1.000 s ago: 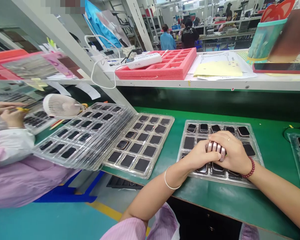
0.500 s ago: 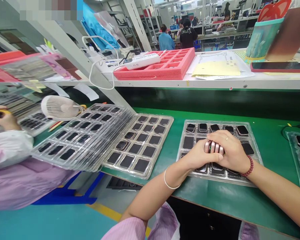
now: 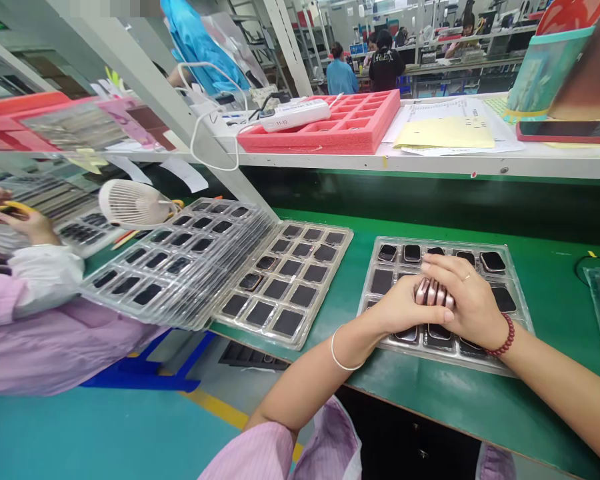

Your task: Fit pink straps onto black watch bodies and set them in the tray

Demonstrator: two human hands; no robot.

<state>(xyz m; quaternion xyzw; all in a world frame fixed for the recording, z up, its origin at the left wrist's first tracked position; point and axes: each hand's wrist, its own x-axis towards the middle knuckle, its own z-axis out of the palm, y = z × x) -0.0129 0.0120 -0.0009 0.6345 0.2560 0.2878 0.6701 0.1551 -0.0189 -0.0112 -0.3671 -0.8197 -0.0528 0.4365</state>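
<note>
Several rose-gold smartwatch cases (image 3: 434,293), lined up side by side, are clasped between my two hands. My left hand (image 3: 403,303), with a white bangle on its wrist, closes round them from the left, its thumb lying along the lower side. From the right, my right hand (image 3: 473,300) wraps over them, and its palm hides part of the row. Both hands are above a clear plastic tray (image 3: 517,317) with dark-faced smartwatches (image 3: 493,261) in its pockets. Some pockets are hidden behind my hands.
To the left lie another tray (image 3: 307,317) of dark screens and a tall stack of trays (image 3: 180,293), near a white fan (image 3: 133,203). A tray edge (image 3: 597,320) shows at far right. Above runs a shelf with a pink foam tray (image 3: 375,137). A co-worker's hand (image 3: 35,227) is at far left.
The whole view has shifted slightly, so things sit a little further right. My hands stay clasped round the smartwatch cases over the tray. The co-worker's hands at far left have moved a little.
</note>
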